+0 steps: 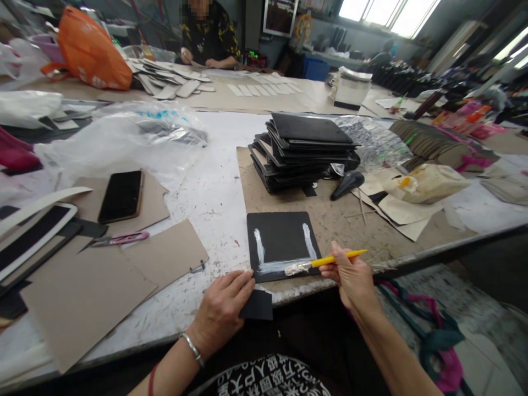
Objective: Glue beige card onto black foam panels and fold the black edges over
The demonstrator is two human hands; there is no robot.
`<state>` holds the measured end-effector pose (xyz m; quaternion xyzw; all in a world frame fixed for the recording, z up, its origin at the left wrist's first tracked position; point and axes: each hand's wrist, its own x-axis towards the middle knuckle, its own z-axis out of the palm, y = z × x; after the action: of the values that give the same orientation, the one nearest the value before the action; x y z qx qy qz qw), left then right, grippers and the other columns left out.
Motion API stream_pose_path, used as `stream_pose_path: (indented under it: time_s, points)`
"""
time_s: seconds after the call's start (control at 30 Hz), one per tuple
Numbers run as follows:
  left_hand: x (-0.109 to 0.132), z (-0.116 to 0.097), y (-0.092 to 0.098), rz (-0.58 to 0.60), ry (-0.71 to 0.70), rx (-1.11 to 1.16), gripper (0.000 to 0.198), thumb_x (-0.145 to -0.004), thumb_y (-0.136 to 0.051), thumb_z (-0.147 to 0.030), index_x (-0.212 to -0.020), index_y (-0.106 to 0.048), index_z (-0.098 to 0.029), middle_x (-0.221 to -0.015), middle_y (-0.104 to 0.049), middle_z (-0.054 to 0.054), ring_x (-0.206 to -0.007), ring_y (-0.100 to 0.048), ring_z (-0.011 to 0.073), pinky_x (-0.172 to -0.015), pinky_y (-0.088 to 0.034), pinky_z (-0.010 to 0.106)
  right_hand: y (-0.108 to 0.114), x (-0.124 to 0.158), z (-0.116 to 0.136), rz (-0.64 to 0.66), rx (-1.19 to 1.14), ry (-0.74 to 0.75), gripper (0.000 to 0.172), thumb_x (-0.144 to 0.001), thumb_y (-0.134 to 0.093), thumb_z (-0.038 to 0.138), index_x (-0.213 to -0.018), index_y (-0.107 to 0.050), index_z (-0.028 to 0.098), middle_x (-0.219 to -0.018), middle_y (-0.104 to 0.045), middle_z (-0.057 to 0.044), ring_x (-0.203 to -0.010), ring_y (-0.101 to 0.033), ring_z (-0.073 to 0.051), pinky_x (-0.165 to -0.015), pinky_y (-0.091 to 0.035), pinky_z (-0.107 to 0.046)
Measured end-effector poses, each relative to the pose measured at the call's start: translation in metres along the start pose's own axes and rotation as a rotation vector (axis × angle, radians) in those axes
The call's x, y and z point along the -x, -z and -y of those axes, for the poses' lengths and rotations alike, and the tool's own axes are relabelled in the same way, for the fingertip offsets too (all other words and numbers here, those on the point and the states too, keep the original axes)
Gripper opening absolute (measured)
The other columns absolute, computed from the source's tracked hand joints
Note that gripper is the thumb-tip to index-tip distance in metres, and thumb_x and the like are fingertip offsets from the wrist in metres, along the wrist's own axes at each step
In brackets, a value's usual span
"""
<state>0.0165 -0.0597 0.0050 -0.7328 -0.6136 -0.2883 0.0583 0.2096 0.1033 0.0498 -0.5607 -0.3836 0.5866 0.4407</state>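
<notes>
A black rectangular panel [284, 242] lies near the table's front edge, with white glue strokes down both sides and along its near edge. My right hand [350, 275] is closed round the yellow handle of a glue brush [336, 258]. The brush's white-coated bristles touch the near glue strip. My left hand [225, 302] rests with fingers together at the panel's near left corner. A small black piece [259, 306] sticks out from under that hand, over the table edge; the thumb is hidden, and the hand appears to grip the piece.
Beyond the panel stands a stack of black panels [309, 137], with a dark pear-shaped object [347, 185] beside it. At left lie a phone [121, 195], pink thread snips [124, 237] and grey cardboard sheets [91, 297]. A yellowish container [437, 182] lies at right. A person [210, 33] sits across the table.
</notes>
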Motion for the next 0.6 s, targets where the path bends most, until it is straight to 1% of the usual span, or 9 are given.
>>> stream_pose_path:
  time_s: [0.1,0.23,0.43,0.6]
  points:
    - [0.0,0.001,0.0,-0.005,-0.002,0.007,0.049,-0.06,-0.041,0.003,-0.104,-0.06,-0.006,-0.108,-0.065,0.014,-0.096,-0.057,0.0278,-0.075,-0.057,0.044,0.01,-0.007,0.0,-0.06,0.003,0.023,0.052,-0.041,-0.083,0.048,-0.067,-0.051,0.015,-0.045,-0.057,0.005,-0.035,-0.056,-0.013,-0.031,-0.049,-0.017]
    - [0.002,0.001,-0.002,-0.011,0.0,0.01,0.048,-0.06,-0.042,0.003,-0.103,-0.061,-0.006,-0.107,-0.065,0.014,-0.095,-0.057,0.0276,-0.075,-0.057,0.044,0.026,-0.016,0.005,-0.143,-0.002,0.062,0.055,-0.038,-0.083,0.048,-0.067,-0.051,0.016,-0.044,-0.056,0.006,-0.034,-0.056,-0.013,-0.032,-0.049,-0.018]
    - [0.002,0.0,-0.002,-0.008,0.003,0.007,0.047,-0.062,-0.043,0.003,-0.104,-0.061,-0.007,-0.108,-0.065,0.014,-0.096,-0.057,0.0276,-0.076,-0.057,0.044,0.043,-0.024,0.008,-0.184,0.011,0.094,0.051,-0.041,-0.083,0.048,-0.067,-0.051,0.017,-0.046,-0.057,0.005,-0.034,-0.054,-0.013,-0.029,-0.047,-0.02]
    - [0.003,0.001,-0.002,-0.005,0.003,0.003,0.047,-0.063,-0.042,0.002,-0.105,-0.06,-0.008,-0.109,-0.064,0.013,-0.097,-0.057,0.0273,-0.077,-0.056,0.043,0.046,-0.028,0.011,-0.202,0.016,0.146,0.048,-0.043,-0.081,0.049,-0.065,-0.053,0.017,-0.045,-0.056,0.005,-0.033,-0.052,-0.012,-0.029,-0.046,-0.02]
